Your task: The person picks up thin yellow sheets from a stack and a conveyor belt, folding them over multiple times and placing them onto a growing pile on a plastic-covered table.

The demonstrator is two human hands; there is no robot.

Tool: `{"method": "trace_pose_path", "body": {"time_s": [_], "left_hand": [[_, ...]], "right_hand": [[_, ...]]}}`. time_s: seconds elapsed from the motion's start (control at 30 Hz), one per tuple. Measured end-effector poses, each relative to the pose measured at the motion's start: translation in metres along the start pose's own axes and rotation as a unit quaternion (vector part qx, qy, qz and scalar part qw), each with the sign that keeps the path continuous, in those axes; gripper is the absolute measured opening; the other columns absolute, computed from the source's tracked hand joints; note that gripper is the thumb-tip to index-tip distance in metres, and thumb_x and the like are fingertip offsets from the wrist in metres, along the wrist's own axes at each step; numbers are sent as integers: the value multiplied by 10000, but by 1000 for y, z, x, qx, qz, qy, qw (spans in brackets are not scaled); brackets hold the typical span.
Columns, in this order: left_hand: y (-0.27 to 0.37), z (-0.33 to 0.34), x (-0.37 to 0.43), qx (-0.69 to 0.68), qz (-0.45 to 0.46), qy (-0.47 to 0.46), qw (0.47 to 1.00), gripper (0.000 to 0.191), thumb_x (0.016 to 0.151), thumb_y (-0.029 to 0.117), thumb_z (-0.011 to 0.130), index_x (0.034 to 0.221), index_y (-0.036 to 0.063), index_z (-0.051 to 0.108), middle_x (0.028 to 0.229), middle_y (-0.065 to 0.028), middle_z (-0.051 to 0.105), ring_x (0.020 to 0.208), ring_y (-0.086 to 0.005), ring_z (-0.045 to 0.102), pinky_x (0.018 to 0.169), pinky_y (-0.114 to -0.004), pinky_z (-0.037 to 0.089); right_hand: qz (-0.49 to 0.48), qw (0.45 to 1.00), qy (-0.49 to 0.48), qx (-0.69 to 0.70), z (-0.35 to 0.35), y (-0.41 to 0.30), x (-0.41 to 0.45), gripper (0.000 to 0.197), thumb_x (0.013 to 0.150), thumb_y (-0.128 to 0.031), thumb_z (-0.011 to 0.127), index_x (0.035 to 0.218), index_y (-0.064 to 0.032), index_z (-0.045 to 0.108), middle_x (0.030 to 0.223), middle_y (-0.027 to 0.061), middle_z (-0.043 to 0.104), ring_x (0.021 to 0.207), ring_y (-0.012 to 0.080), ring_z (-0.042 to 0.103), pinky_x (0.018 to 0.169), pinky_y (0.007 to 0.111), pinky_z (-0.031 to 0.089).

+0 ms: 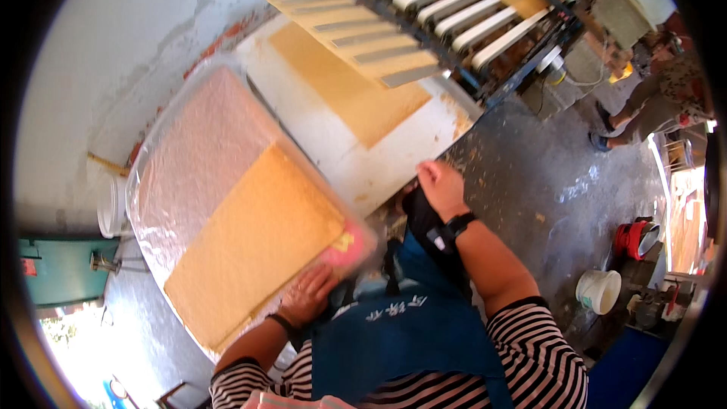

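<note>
My left hand lies palm down, fingers extended, at the near edge of a yellow stack of thin sheets. The stack rests on a table covered in clear plastic over a pinkish surface. My right hand is loosely curled beside the near right corner of a white board; whether anything is inside it is hidden. A flat yellow sheet lies on that board. Above it, another thin yellow sheet extends from a slatted conveyor frame, with grey bands across it.
A person stands at the far right. A white bucket and a red container are on the right. A motor-like fitting with a cable is on the conveyor's side. The wall borders the table at left.
</note>
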State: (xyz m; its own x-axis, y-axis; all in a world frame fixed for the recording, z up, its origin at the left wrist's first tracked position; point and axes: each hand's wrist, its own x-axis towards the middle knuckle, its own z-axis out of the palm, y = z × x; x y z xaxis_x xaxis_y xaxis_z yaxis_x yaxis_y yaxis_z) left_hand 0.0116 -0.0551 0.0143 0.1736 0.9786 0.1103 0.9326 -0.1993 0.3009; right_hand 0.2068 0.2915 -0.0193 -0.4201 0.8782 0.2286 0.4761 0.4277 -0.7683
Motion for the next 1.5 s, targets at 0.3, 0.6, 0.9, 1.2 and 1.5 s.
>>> {"method": "trace_pose_path", "body": {"time_s": [0.3,0.6,0.9,1.2,1.5], "left_hand": [[-4,3,-3,9,-33,-66,997,405,718,132,621,1123,122,609,1275,-121,536,1206,-282,501,999,-417,410],[-4,5,-7,14,-15,-67,998,353,755,156,630,1108,152,616,1248,-94,552,1173,-254,519,971,-392,426],[-10,3,-3,-1,-4,-92,996,299,796,191,610,1092,162,633,1214,-81,564,1156,-241,524,947,-380,437],[-11,-1,-3,-24,-12,-95,995,308,798,192,599,1101,157,639,1199,-84,575,1138,-242,535,937,-375,451],[-3,-84,35,-224,-209,-206,929,344,792,110,654,1135,118,642,1131,-117,636,1044,-263,609,868,-366,498]], "right_hand": [[299,874,19,384,21,50,63,319,923,-272,564,1106,-18,624,976,61,651,803,175,615,699,298,510],[416,848,-12,328,52,121,160,552,943,-378,493,1343,-6,414,1299,193,485,1104,314,539,855,433,510],[509,751,-31,420,81,131,208,889,830,-617,553,1387,20,282,1302,212,458,1153,349,506,950,509,427],[485,730,-148,459,109,95,190,593,800,-477,696,1222,-105,509,1149,67,592,1030,222,575,893,404,468],[481,701,-108,515,80,34,160,242,872,-285,662,1008,-98,592,800,51,617,646,181,577,571,298,498]]}}
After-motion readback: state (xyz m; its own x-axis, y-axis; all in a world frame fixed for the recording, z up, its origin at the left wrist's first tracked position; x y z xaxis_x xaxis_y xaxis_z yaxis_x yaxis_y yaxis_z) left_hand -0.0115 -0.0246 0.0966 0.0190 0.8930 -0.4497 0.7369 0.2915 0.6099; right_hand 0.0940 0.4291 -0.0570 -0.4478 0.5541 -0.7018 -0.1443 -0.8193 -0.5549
